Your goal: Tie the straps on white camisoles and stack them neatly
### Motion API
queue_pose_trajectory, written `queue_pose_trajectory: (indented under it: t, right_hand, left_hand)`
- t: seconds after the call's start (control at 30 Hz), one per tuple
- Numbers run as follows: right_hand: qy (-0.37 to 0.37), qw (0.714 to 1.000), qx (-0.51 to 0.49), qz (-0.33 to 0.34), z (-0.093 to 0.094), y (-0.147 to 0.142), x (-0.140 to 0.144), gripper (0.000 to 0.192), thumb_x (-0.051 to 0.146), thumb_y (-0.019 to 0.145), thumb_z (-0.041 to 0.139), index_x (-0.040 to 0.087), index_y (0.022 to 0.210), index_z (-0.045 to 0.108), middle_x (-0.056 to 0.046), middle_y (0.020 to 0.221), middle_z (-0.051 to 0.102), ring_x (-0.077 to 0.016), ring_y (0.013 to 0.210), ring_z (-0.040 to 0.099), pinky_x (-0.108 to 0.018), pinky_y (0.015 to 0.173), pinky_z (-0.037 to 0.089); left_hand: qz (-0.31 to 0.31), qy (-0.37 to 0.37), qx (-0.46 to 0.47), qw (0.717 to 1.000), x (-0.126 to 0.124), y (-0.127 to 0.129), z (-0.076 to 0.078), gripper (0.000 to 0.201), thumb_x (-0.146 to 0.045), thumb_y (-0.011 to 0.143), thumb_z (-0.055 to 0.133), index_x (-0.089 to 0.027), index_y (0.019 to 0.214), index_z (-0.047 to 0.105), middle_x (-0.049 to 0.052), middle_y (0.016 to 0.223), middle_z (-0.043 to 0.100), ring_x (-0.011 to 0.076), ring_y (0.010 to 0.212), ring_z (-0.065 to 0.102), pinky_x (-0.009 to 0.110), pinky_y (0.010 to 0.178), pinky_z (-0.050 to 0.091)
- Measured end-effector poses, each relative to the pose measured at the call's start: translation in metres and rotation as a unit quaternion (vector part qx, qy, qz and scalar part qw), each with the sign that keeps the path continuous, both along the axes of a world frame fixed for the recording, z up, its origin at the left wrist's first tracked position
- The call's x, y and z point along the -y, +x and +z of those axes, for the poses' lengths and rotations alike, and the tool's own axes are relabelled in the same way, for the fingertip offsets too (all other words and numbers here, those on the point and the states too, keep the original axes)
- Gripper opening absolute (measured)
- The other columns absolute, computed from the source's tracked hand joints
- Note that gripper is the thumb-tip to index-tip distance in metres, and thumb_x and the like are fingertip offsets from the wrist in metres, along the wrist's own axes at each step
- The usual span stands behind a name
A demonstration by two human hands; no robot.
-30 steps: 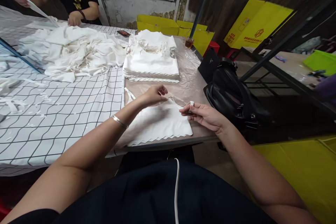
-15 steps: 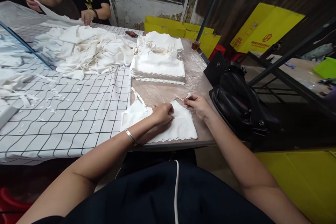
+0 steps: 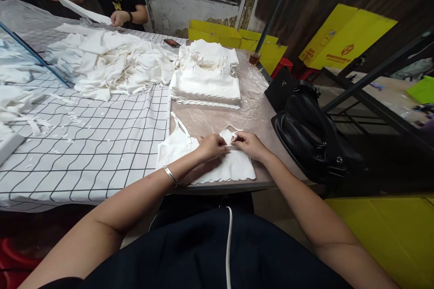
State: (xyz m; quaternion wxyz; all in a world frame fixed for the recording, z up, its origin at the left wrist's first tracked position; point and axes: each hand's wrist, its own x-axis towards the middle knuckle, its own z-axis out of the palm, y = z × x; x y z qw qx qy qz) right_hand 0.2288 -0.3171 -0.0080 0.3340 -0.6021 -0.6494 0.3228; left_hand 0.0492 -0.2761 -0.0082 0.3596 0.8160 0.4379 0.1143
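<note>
At table's near edge, left hand [image 3: 210, 146] and right hand [image 3: 248, 143] pinch a thin strap [image 3: 233, 136] on a soft, scallop-hemmed white top [image 3: 217, 167]. Neat folded stack [image 3: 205, 85] lies at twelve o'clock.

Matt white cloth top [image 3: 233, 167] with scalloped hem, soft and smooth; crinkled glossy clear plastic sheet [image 3: 252, 104] at 12 o'clock of it; shiny black leather-look bag [image 3: 312, 131] at 3 o'clock; polished metal bangle [image 3: 169, 174]; matt checked tablecloth [image 3: 101, 144] at 9 o'clock

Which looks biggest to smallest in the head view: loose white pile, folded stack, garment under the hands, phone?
1. loose white pile
2. folded stack and garment: look alike; the garment lies nearer the camera, so unsure
3. phone
</note>
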Motion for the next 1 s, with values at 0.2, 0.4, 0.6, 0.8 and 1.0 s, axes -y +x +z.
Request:
queue_pose_trajectory:
  t: [0.2, 0.4, 0.6, 0.8, 1.0]
  right_hand:
    - [0.015, 0.994, 0.096, 0.054, 0.004, 0.001, 0.002, 0.007, 0.020, 0.074, 0.058, 0.018, 0.069, 0.061, 0.000, 0.072, 0.061, -0.0158, 0.072, 0.055, -0.027, 0.069, 0.039]
    - [0.022, 0.990, 0.121, 0.065, 0.004, 0.002, 0.003, 0.006, 0.018, 0.075, 0.058, 0.018, 0.070, 0.061, 0.000, 0.072, 0.061, -0.0159, 0.071, 0.055, -0.026, 0.068, 0.038]
    - [0.041, 0.991, 0.119, 0.055, 0.005, -0.004, 0.003, 0.006, 0.019, 0.074, 0.059, 0.019, 0.067, 0.059, 0.000, 0.069, 0.060, -0.0160, 0.070, 0.053, -0.027, 0.067, 0.037]
    - [-0.026, 0.999, -0.023, 0.005, 0.000, -0.016, 0.001, 0.012, 0.027, 0.068, 0.066, 0.019, 0.063, 0.058, 0.003, 0.062, 0.056, -0.0133, 0.063, 0.049, -0.026, 0.061, 0.036]
    - [-0.152, 0.937, -0.299, -0.095, 0.009, -0.020, -0.002, 0.020, 0.026, 0.059, 0.076, 0.019, 0.073, 0.064, 0.000, 0.074, 0.067, -0.0136, 0.068, 0.057, -0.026, 0.066, 0.044]
  left_hand:
    - [-0.004, 0.015, 0.008, 1.000, -0.001, -0.001, -0.004, 0.019, -0.034, 0.080, 0.069, -0.016, 0.079, 0.073, 0.005, 0.096, 0.072, 0.0235, 0.094, 0.063, 0.042, 0.092, 0.033]
    - [0.001, 0.026, 0.006, 1.000, 0.001, -0.001, -0.003, 0.017, -0.034, 0.078, 0.069, -0.017, 0.078, 0.073, 0.004, 0.093, 0.071, 0.0234, 0.093, 0.063, 0.041, 0.090, 0.034]
    - [-0.005, 0.027, 0.001, 1.000, 0.002, 0.000, -0.002, 0.018, -0.033, 0.079, 0.068, -0.016, 0.078, 0.072, 0.005, 0.094, 0.071, 0.0236, 0.095, 0.061, 0.042, 0.092, 0.032]
    - [-0.014, 0.049, -0.041, 0.998, 0.008, 0.000, 0.003, 0.017, -0.031, 0.084, 0.061, -0.016, 0.083, 0.070, 0.008, 0.098, 0.069, 0.0257, 0.098, 0.060, 0.045, 0.092, 0.033]
    - [-0.170, 0.281, -0.028, 0.944, 0.050, -0.027, -0.008, 0.046, -0.040, 0.091, 0.056, -0.017, 0.131, 0.054, 0.015, 0.142, 0.051, 0.0308, 0.133, 0.041, 0.048, 0.113, 0.018]
